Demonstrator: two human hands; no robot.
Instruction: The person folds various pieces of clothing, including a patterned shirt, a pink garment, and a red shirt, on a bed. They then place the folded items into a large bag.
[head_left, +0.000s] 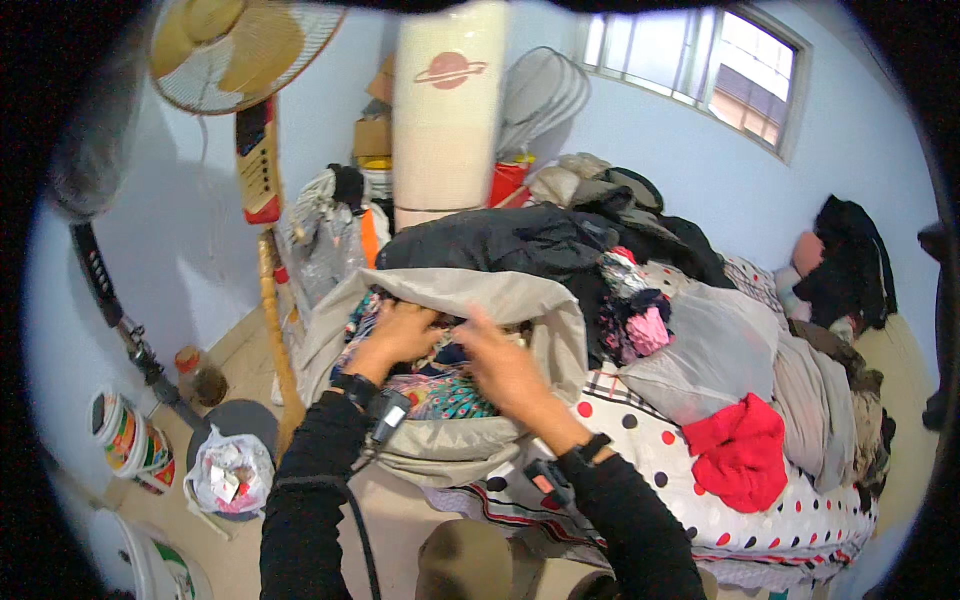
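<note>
Before me an open beige fabric bag (480, 289) with a rolled-down rim holds patterned cloth (450, 394) in teal, red and dark colours. My left hand (397, 334) reaches into the bag's left side, its fingers down against the cloth. Whether they grip any of it is hidden. My right hand (499, 360) is over the right half of the opening, with fingertips blurred by motion. I cannot make out anything held in it. Both wrists carry black straps with small devices.
The bag sits by a bed with a polka-dot sheet (645, 450). Dark clothes (495, 236), a red garment (739, 454) and a translucent plastic bag (705, 352) lie there. A standing fan (240, 56), a bin with a white liner (229, 476) and buckets (131, 442) are left.
</note>
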